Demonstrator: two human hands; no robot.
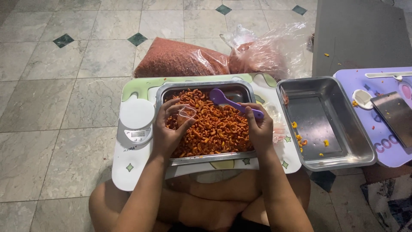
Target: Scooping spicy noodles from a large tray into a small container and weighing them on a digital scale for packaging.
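Now left hand (168, 131) fingers grip a small clear plastic cup (186, 114); right hand (259, 126) fingers clasp a purple scoop (234, 103).

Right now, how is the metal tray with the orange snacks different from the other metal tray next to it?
The snack tray is heaped with orange curly snacks; the side tray holds only a few stray pieces. The snack tray sits on a small white table in front of the person, the side tray to its right, partly on a purple table. Both hands work over the snack tray; nobody touches the side tray. Both are shiny rectangular metal pans.
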